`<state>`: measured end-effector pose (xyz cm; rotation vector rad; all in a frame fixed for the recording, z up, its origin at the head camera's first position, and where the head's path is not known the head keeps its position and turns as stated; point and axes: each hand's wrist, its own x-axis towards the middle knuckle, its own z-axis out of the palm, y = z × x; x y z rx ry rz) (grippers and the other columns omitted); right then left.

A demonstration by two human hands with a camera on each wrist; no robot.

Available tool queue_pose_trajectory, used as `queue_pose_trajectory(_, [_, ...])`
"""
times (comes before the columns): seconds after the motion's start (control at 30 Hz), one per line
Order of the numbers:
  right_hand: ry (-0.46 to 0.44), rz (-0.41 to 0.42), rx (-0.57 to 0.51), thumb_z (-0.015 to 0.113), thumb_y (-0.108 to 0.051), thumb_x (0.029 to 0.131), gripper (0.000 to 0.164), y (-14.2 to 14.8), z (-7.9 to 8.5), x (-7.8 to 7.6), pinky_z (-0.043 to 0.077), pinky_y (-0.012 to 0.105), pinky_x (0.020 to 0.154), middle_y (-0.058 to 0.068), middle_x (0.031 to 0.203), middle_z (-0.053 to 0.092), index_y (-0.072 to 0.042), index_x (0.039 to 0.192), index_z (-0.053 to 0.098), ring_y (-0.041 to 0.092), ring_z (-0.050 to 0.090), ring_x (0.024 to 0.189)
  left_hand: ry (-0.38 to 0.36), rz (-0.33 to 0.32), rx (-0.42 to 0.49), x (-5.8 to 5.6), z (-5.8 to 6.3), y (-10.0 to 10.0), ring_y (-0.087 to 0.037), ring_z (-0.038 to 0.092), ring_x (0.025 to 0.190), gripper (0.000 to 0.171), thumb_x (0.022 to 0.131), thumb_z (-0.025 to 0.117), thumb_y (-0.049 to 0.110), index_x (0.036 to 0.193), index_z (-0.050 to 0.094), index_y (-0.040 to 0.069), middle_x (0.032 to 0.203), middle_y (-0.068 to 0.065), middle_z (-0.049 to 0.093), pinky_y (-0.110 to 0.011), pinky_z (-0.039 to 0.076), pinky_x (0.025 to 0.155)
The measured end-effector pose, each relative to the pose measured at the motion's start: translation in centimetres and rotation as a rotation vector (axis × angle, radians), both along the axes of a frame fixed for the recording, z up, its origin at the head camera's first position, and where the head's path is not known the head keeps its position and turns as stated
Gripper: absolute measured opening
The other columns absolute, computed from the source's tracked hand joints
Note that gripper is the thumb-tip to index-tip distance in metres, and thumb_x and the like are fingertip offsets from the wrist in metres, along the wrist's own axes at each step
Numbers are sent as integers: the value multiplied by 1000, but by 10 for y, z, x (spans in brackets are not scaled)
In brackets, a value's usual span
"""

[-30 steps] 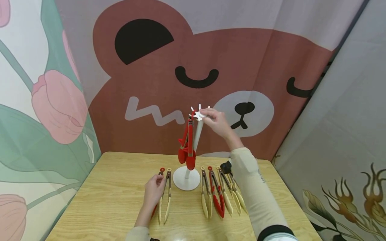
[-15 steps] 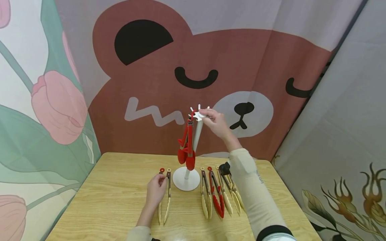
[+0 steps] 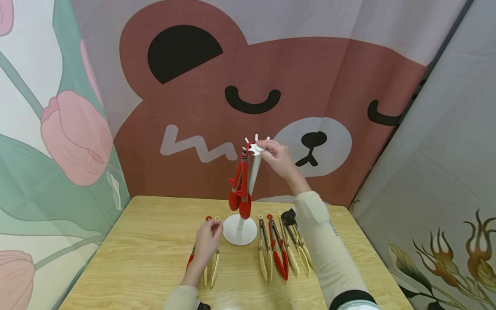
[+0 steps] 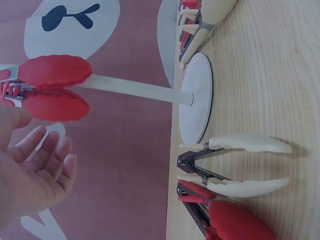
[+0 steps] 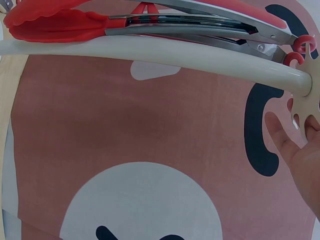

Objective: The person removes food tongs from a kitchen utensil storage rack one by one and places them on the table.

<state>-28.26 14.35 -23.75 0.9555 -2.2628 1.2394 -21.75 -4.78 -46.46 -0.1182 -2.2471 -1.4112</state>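
A white stand [image 3: 254, 174] with a ring of hooks at its top rises from a round base [image 3: 230, 234]. Pinching its hub is my right hand [image 3: 279, 159]; the right wrist view shows the thumb and a finger at the hook plate [image 5: 302, 107]. Red tongs [image 3: 245, 183] hang by their rings from hooks on the left side. My left hand [image 3: 207, 241] holds nothing, its fingers loosely bent, above the table and left of the pole. From the head it partly covers cream tongs [image 3: 214, 275] and red tongs [image 3: 190, 257], which stand out plainly in the left wrist view.
Right of the base lies a row of tongs: cream tongs [image 3: 262, 254], red tongs [image 3: 280, 256] and several more cream ones, partly behind my right sleeve [image 3: 323, 232]. A bear-print curtain [image 3: 186, 112] hangs behind the wooden table [image 3: 128, 258].
My left hand has shifted right and slightly forward, from over the left-hand red tongs to over the cream ones. The right hand stays at the stand's top, and the hanging tongs look unmoved.
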Motion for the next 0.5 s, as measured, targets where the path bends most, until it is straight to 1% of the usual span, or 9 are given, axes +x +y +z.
queue_pose_trajectory(0.13, [-3, 2, -6, 47, 5, 86, 29, 0, 0, 0, 41, 47, 87, 26, 117, 52, 12, 112, 56, 36, 39, 118, -17, -24, -18, -1, 4, 2, -19, 55, 77, 14, 84, 59, 7, 93, 62, -3, 85, -8, 59, -31, 47, 66])
queue_pose_trajectory(0.3, [6, -1, -9, 47, 5, 85, 29, 0, -1, -1, 42, 47, 84, 26, 116, 52, 12, 112, 56, 35, 42, 116, -26, -40, -82, -4, 10, 6, -17, 53, 73, 16, 84, 58, 10, 94, 62, -2, 81, -5, 56, -29, 45, 62])
queue_pose_trajectory(0.4, [18, 0, -10, 47, 5, 85, 29, 0, -1, -1, 43, 47, 82, 26, 115, 52, 12, 111, 56, 35, 44, 114, -11, -46, -110, -6, 15, 8, -20, 53, 73, 16, 84, 59, 10, 94, 62, -2, 81, -6, 56, -31, 45, 63])
queue_pose_trajectory(0.5, [28, -1, -13, 48, 6, 84, 29, 0, -2, -1, 43, 48, 81, 26, 115, 53, 12, 110, 57, 36, 45, 112, 0, -55, -129, -9, 18, 10, -23, 54, 77, 17, 84, 59, 10, 94, 62, -2, 84, -8, 57, -32, 45, 65])
